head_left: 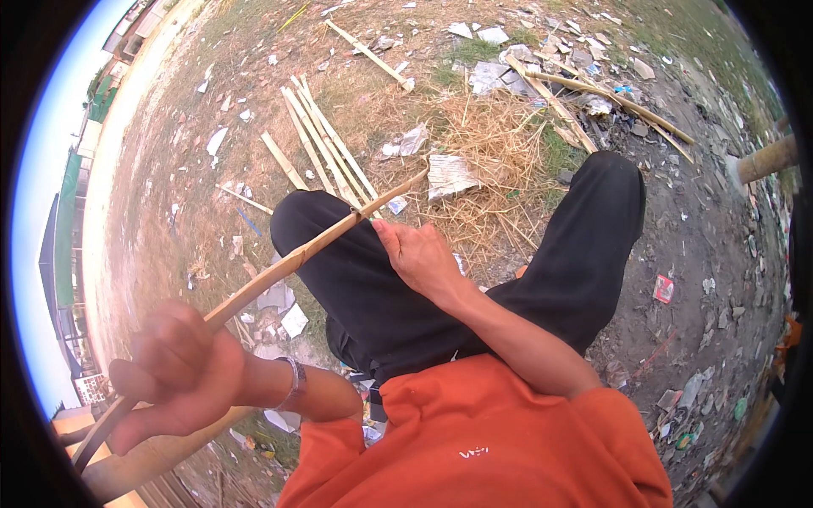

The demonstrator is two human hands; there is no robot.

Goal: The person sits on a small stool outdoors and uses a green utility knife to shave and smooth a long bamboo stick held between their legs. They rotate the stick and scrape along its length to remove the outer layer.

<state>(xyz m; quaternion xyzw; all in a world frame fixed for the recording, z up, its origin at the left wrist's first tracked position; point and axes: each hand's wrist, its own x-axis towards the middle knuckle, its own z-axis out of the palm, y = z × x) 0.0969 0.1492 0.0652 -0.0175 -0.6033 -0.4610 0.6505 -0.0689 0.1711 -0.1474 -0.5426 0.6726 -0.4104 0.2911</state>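
Observation:
A long thin bamboo strip (313, 250) runs from the lower left up to the middle, over my left knee. My left hand (174, 372) is closed around its near end, a bracelet on the wrist. My right hand (419, 254) rests on my left thigh beside the strip, its thumb and fingertips touching it near the far part. I sit in black trousers (593, 245) and an orange shirt (474, 432). Whether the right hand also holds a blade is hidden.
A bundle of split bamboo slats (326, 144) lies on the ground ahead, with more bamboo poles (610, 97) at the upper right. Dry grass (491, 144), paper scraps and litter cover the dirt all around. A bamboo stump (766, 159) stands at the right edge.

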